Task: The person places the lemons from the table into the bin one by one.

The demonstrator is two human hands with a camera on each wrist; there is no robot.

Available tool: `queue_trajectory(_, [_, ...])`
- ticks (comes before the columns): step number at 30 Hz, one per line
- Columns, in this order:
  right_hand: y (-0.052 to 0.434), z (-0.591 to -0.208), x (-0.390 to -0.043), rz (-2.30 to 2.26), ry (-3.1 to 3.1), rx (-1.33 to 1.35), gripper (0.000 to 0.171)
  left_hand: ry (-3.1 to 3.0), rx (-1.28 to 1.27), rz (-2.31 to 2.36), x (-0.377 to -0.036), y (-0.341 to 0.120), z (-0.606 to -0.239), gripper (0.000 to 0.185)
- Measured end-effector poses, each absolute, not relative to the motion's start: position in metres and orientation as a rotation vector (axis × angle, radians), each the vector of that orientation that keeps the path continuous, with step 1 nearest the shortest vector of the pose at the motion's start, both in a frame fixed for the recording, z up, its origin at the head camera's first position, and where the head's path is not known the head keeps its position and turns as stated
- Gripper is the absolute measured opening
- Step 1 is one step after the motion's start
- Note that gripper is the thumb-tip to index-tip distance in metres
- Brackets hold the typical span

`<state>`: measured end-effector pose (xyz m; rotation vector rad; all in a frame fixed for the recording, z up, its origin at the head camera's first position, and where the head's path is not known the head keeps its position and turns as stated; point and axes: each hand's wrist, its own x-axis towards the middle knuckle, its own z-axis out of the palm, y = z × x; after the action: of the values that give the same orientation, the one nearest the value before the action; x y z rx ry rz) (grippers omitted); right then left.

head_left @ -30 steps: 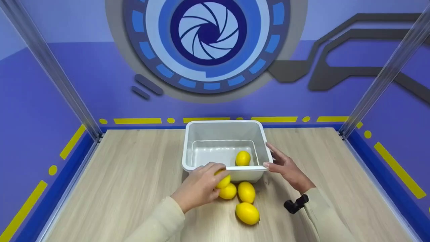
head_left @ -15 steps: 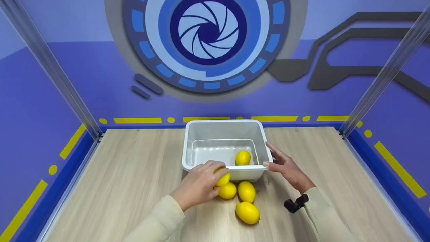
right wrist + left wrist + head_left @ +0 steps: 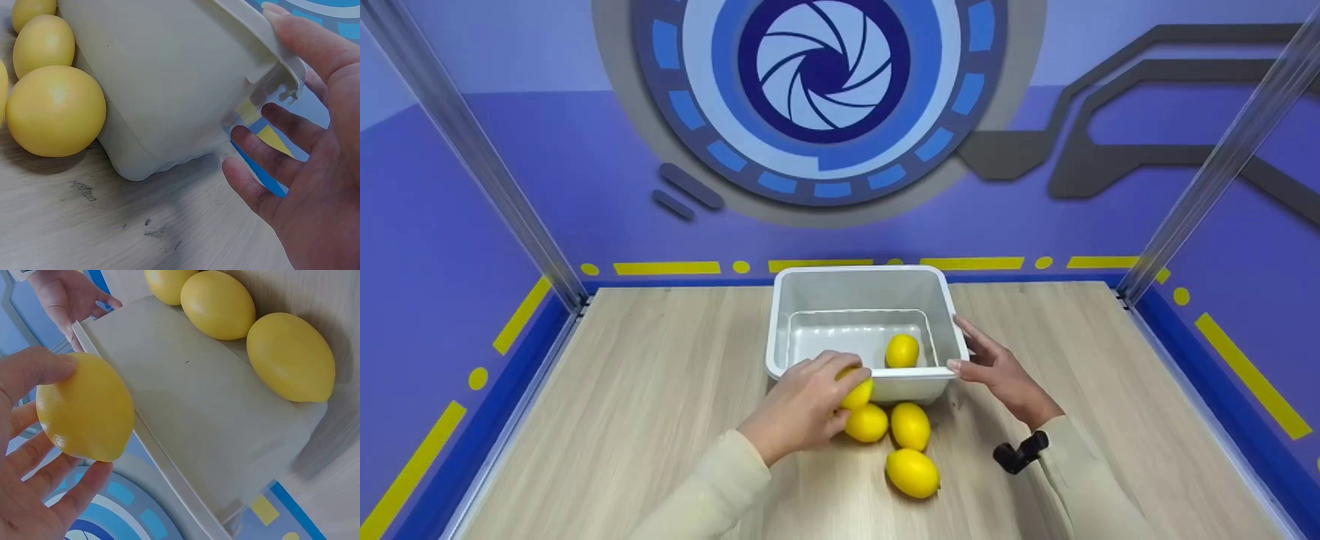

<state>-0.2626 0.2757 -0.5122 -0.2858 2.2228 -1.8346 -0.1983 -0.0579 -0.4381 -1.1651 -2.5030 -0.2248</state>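
Note:
My left hand (image 3: 799, 409) holds a yellow lemon (image 3: 84, 408) between thumb and fingers, at the front rim of a white plastic bin (image 3: 859, 274). The hand partly covers this lemon in the head view. At the bin's front right corner is my right hand (image 3: 1005, 379), thumb (image 3: 304, 34) on the rim and the other fingers (image 3: 264, 152) loosely extended beside the wall. One lemon (image 3: 902, 351) lies inside the bin, toward its right side. Just in front of the bin, a lemon (image 3: 866, 422) and another lemon (image 3: 910, 427) lie side by side, with a third lemon (image 3: 913, 473) nearer me.
The bin stands on a wood-grain table (image 3: 660, 360), near the blue and purple back wall (image 3: 547, 187). Metal posts (image 3: 487, 150) rise at the back corners. A black wrist device (image 3: 1020, 453) sits at my right cuff.
My left hand has risen slightly with its lemon at the front rim. My right hand, the bin and the other lemons have stayed in place.

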Motion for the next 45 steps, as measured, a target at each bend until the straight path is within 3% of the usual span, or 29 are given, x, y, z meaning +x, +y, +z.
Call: queue_trajectory(45, [0.2751, -0.5126, -0.2622, -1.857, 2.209, -0.284, 0.074, -2.551, -1.06, -0.21, -0.2051, -0.0619, -0.4355, 0.047])
